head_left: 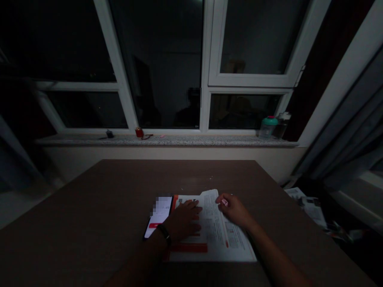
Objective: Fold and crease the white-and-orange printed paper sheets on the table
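An open printed booklet [215, 247] with orange and white pages lies on the brown table [119, 179]. My left hand [185, 219], with a dark band at the wrist, rests on its left page with the fingers spread. At the booklet's upper right edge is my right hand [231, 206], its fingers closed around a small pinkish-white object [225, 202] too small to name. Left of the booklet, a phone [158, 215] with a lit screen lies partly behind my left forearm.
On the stone windowsill [185, 140] stand a green-lidded bottle [268, 126], a clear bottle [282, 124], a red jar [139, 132] and a small dark item [109, 134]. Papers [311, 209] lie beyond the table's right edge. Small white bits dot the tabletop behind the booklet.
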The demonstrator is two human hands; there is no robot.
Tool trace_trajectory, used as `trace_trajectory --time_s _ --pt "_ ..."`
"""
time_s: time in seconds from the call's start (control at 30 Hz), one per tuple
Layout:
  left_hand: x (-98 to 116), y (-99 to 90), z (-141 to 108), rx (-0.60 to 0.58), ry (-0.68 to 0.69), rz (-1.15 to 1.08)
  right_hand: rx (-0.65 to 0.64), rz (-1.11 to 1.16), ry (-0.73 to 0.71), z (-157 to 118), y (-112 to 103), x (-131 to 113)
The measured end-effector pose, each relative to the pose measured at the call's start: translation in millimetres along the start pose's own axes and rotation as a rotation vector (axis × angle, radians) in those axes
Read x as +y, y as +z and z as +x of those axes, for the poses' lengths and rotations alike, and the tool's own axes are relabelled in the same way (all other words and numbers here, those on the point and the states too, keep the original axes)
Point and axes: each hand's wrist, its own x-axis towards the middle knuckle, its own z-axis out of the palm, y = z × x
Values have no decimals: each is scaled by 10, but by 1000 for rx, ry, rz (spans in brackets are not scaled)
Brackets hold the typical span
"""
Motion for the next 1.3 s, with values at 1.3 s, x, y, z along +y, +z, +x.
trace_trajectory --time_s 1.3 --pt "187 -144 -11 81 15 -30 -129 -113 -405 -111 120 -210"
